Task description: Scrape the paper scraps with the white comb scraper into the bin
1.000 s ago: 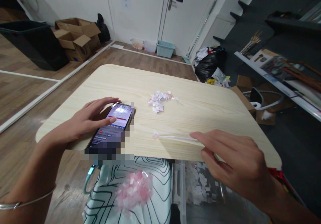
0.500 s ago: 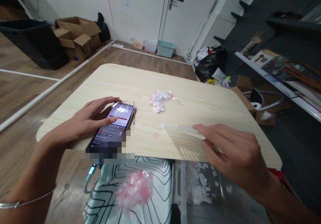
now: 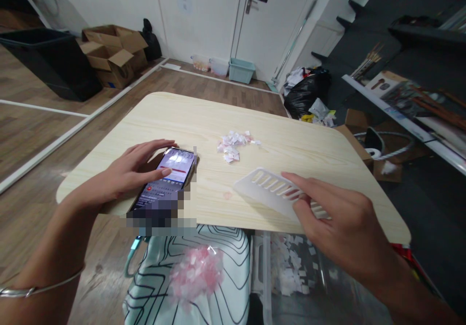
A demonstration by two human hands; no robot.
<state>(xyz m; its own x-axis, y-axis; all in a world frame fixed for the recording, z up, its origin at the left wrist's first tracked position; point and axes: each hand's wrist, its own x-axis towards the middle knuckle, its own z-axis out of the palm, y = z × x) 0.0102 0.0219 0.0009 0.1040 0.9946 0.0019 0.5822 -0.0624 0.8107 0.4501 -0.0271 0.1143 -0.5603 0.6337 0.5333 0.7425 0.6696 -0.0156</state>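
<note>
My left hand (image 3: 134, 167) lies at the left side of a smartphone (image 3: 165, 181) with a lit screen. Its fingers stretch past the phone's far end and the thumb rests over the screen. In my right hand (image 3: 335, 208), a white slotted plastic scraper (image 3: 262, 189) is pinched between thumb and fingers, its broad face turned towards me and its lower edge close to the tabletop. Beyond it is a small heap of white and pinkish paper bits (image 3: 233, 145). One faint pink piece (image 3: 227, 196) lies left of the scraper.
Below the pale wooden table (image 3: 174, 116) are a clear bag of pink bits (image 3: 198, 271) on a patterned cloth (image 3: 153, 291) and a clear plastic box (image 3: 267, 276) holding white bits. A cable (image 3: 131, 257) hangs near the phone. Cardboard boxes (image 3: 112, 55) stand beyond.
My right hand has turned the scraper from edge-on to showing its slotted face. The left hand has stayed by the phone, and the heap looks the same.
</note>
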